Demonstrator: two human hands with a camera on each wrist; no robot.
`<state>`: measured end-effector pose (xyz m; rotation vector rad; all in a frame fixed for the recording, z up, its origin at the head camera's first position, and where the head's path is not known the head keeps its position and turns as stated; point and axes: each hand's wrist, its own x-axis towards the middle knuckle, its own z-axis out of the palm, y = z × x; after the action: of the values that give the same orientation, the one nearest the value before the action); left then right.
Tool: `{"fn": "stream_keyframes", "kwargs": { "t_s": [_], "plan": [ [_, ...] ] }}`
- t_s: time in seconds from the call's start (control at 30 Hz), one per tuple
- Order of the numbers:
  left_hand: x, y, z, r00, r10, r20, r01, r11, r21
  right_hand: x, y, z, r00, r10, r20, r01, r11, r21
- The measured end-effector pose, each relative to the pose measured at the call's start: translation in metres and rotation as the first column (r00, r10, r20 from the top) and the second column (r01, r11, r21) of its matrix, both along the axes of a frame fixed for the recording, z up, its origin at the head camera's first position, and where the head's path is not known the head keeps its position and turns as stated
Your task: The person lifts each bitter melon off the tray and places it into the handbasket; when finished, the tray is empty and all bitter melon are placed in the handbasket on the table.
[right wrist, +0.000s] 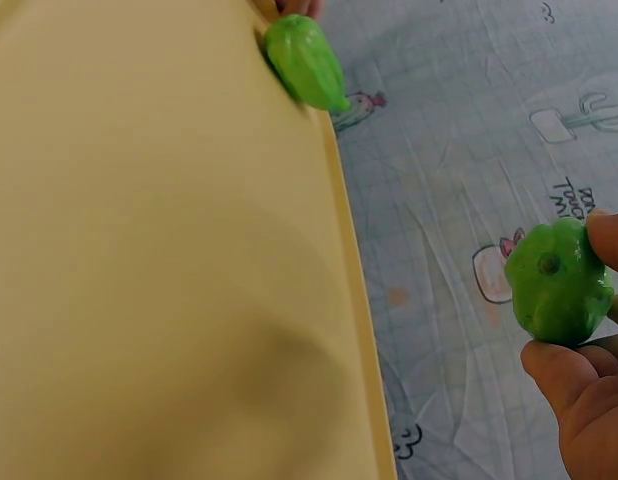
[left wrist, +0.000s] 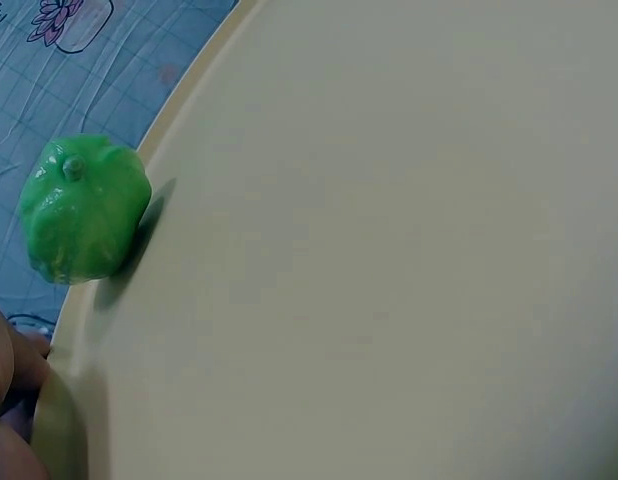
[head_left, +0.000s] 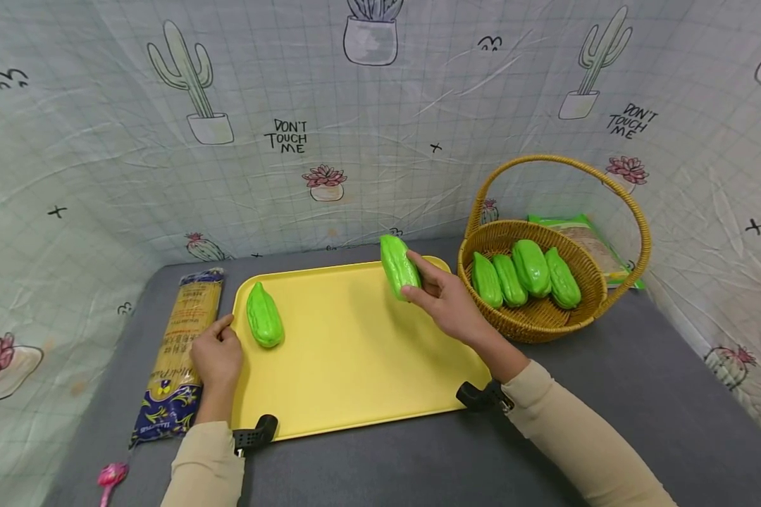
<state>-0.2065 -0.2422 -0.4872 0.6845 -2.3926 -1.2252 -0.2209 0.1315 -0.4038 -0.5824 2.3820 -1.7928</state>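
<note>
Above the far edge of the yellow tray [head_left: 355, 366] on the grey bench [head_left: 609, 394], the right hand [head_left: 447, 299] grips a green gourd [head_left: 398, 266] between thumb and fingers, while the left hand [head_left: 215, 355], fingers curled, holds the tray's left rim beside a second gourd [head_left: 264, 317].

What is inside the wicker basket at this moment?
The wicker basket holds four green gourds lying side by side. Its woven floor shows in front of them; whatever might lie beneath the gourds is covered.
</note>
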Motion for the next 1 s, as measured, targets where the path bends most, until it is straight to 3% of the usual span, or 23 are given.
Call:
{"fn": "stream_keyframes", "kwargs": {
  "t_s": [1.0],
  "plan": [
    [0.001,0.001,0.000,1.000,-0.002,-0.002,0.002,1.000,0.016,0.003,0.071,-0.005,0.983,-0.183,0.001,0.182,0.979,0.090]
  ]
}}
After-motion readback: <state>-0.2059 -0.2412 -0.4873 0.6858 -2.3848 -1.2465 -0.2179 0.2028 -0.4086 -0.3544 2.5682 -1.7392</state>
